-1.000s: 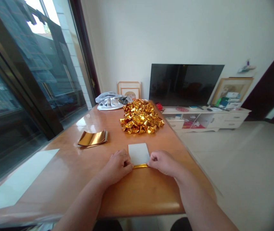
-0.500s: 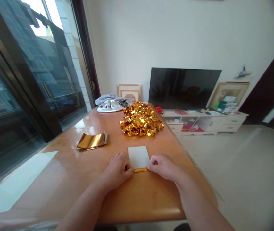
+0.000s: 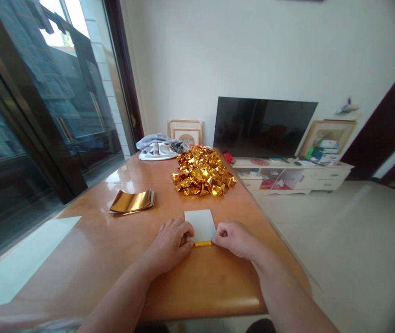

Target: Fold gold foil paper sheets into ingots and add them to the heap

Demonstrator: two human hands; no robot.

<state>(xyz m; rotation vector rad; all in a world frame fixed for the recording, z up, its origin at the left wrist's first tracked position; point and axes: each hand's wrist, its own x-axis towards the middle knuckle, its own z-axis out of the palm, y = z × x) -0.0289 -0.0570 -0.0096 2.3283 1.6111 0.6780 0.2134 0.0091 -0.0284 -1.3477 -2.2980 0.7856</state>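
A sheet of foil paper (image 3: 200, 223) lies white side up on the wooden table (image 3: 197, 282), its near edge folded over into a narrow gold strip. My left hand (image 3: 171, 243) pinches the left end of that fold, fingers curled. My right hand (image 3: 233, 238) pinches the right end in the same way. Both hands rest on the tabletop with the sheet between them.
A stack of flat gold sheets (image 3: 132, 201) lies to the left. A heap of folded gold pieces (image 3: 202, 171) sits further back, with a grey cloth (image 3: 159, 147) behind it. A television (image 3: 263, 127) on a white cabinet (image 3: 294, 173) stands beyond the table's far right; a glass door (image 3: 38, 106) is left.
My hands have drawn closer together on the folded edge, so less of the gold strip shows. The view shifted slightly.
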